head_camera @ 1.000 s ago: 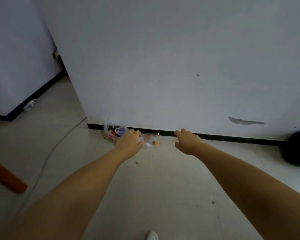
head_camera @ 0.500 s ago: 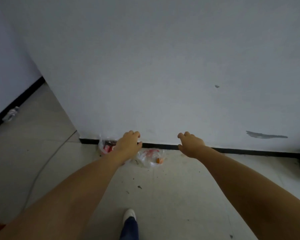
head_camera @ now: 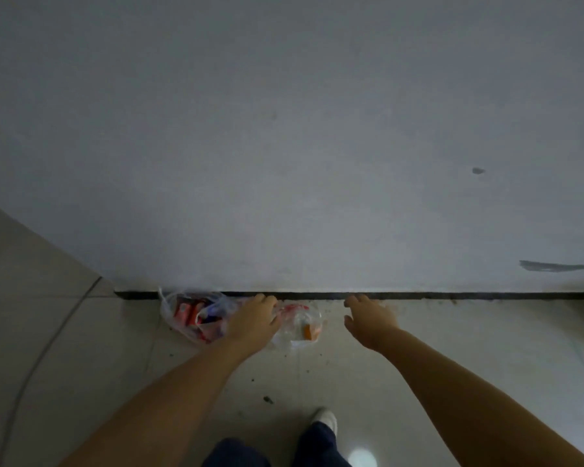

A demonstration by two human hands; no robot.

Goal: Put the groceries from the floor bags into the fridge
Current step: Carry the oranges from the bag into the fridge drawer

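Clear plastic bags, one with red packets (head_camera: 196,315), one with orange item (head_camera: 300,326), on floor by wall. Left hand (head_camera: 253,323) over them, fingers loosely curled, grip unclear; right hand (head_camera: 368,318) fingers spread, empty. Nothing fridged yet; fridge unseen.

Surface: pale glossy tiled floor (head_camera: 418,382), meeting a white wall along a black skirting strip.
Left bag: clear plastic bag with red and blue packets (head_camera: 196,315), lying against the skirting.
Right bag: clear plastic bag with an orange item (head_camera: 300,326), just beside the first.
Cable: thin grey cable (head_camera: 48,345) curving across the left tiles.
Debris: dark specks scattered near the bags.
Foot: white shoe (head_camera: 325,417) at the lower edge.
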